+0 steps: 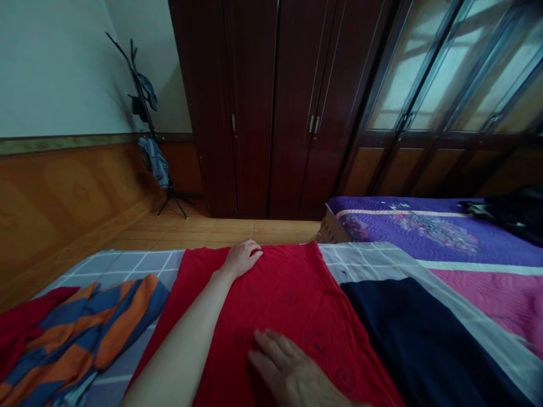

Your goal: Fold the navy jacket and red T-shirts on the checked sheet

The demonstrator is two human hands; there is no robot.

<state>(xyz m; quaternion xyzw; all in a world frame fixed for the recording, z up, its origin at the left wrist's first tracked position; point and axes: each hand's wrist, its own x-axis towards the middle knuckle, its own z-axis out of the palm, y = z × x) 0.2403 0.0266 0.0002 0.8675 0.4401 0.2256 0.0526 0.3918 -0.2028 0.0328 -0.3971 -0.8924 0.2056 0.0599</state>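
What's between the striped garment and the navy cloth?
Head view: red cloth, left hand and right hand over it, checked sheet beside the striped garment.

A tall, dark reddish-brown wooden wardrobe (250, 107) stands on a tan tiled floor (229, 228) between a slim black coat stand (150, 123), near a pale wall (51, 68) with orange-brown lower panelling (63, 198), and bright dark-framed glass panes (445, 73).

From afar I read this as a bedroom in a home; a tall dark wardrobe (292, 102) faces me; left of the wardrobe I see a coat stand (150, 122) hung with garments (155, 162); in front of it lies a checked bedsheet (139, 261); to its right, windows (449, 68) and a flowered purple bed cover (399, 226).
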